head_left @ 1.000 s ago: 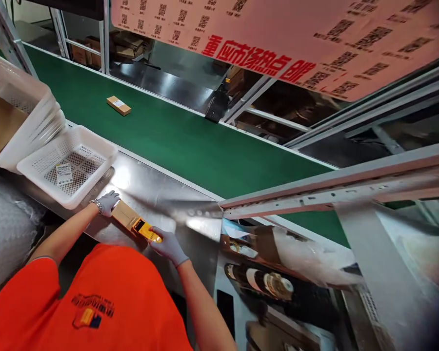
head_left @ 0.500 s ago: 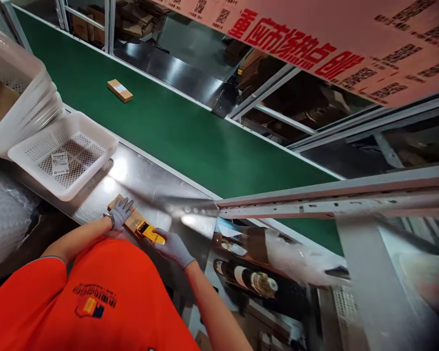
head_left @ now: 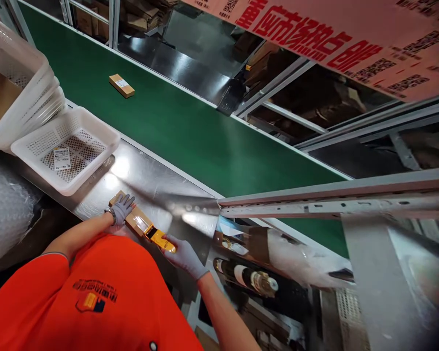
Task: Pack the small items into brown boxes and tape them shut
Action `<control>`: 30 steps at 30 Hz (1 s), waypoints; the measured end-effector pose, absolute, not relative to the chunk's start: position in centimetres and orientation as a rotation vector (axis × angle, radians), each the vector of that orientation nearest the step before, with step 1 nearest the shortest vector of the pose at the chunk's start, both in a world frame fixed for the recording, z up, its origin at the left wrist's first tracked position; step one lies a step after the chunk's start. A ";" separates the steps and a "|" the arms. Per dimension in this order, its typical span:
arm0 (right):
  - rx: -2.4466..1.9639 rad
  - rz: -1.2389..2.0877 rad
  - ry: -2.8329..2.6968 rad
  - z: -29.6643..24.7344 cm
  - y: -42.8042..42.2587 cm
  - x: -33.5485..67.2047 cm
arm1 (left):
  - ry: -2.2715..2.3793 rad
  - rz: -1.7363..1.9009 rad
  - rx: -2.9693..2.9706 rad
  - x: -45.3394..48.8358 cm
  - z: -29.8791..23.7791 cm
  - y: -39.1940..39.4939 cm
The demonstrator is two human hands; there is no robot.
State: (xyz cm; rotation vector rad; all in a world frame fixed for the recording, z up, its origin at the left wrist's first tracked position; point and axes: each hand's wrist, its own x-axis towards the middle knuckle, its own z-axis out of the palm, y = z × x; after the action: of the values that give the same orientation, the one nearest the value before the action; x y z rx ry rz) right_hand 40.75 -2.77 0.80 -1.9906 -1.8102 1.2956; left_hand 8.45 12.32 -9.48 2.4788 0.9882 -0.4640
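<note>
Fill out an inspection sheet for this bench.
Surface: shiny steel bench, glare patches.
Job's things: small brown box lying on bench; yellow tool at its end.
Clutter: white basket holding a label; stacked baskets; bubble wrap.
Grippers: left hand flat on the box; right hand gripping the yellow tool.
Cables: nothing seen.
Surroundings: green conveyor belt carrying another box; red-lettered sign overhead.

Green conveyor belt (head_left: 190, 131), steel worktop (head_left: 149, 180)
</note>
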 end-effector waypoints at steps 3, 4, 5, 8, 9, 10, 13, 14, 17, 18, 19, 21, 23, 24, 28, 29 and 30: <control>-1.980 1.296 -1.844 1.4 -3.5 41.2 | 0.995 -0.465 2.474 8.5 -9.5 12.4; -1.981 1.294 -1.854 1.7 -3.8 41.4 | 0.996 -0.464 2.475 8.5 -9.5 12.4; -1.987 1.293 -1.857 2.0 -4.2 41.6 | 0.996 -0.465 2.476 8.5 -9.6 12.5; -2.024 1.289 -1.876 2.5 -5.2 42.1 | 0.995 -0.468 2.474 8.5 -9.8 12.5; -2.044 1.278 -1.899 2.5 -5.3 42.0 | 0.997 -0.467 2.477 8.4 -9.8 12.5; -2.070 1.263 -1.928 2.3 -5.3 41.7 | 0.999 -0.464 2.482 8.4 -9.9 12.5; -2.153 1.245 -1.968 1.3 -3.9 39.9 | 1.008 -0.439 2.495 8.3 -10.0 12.5; -2.168 1.270 -1.934 0.8 -3.1 39.2 | 1.009 -0.435 2.495 8.2 -10.1 12.6; -2.148 1.370 -1.739 -0.1 -0.7 37.8 | 1.020 -0.478 2.493 8.3 -10.2 12.9; -2.146 1.401 -1.680 -0.1 -0.1 37.8 | 1.026 -0.494 2.495 8.4 -10.2 13.0; -2.160 1.430 -1.649 -0.1 0.3 38.2 | 1.034 -0.503 2.496 8.4 -10.3 13.1; -2.248 1.441 -1.667 0.4 0.5 39.6 | 1.045 -0.503 2.495 8.5 -10.2 13.3; -2.383 1.338 -1.720 1.0 0.0 41.6 | 1.060 -0.488 2.496 8.5 -10.0 13.4; -2.453 1.235 -1.723 1.3 -0.3 42.7 | 1.072 -0.483 2.493 8.6 -9.8 13.4; -2.759 0.798 -1.552 1.5 -1.4 45.3 | 1.140 -0.458 2.487 9.2 -8.6 13.6; -2.814 0.723 -1.497 1.2 -1.6 45.6 | 1.158 -0.457 2.492 9.6 -8.4 13.5; -2.845 0.673 -1.444 0.6 -1.7 45.7 | 1.181 -0.457 2.498 10.1 -8.2 13.4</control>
State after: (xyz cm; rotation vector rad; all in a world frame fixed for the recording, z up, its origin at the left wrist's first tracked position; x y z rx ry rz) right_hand 45.65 -1.71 0.59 -2.8449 -1.4442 0.6731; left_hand 10.11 13.42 -8.15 2.4981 1.1805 -0.4569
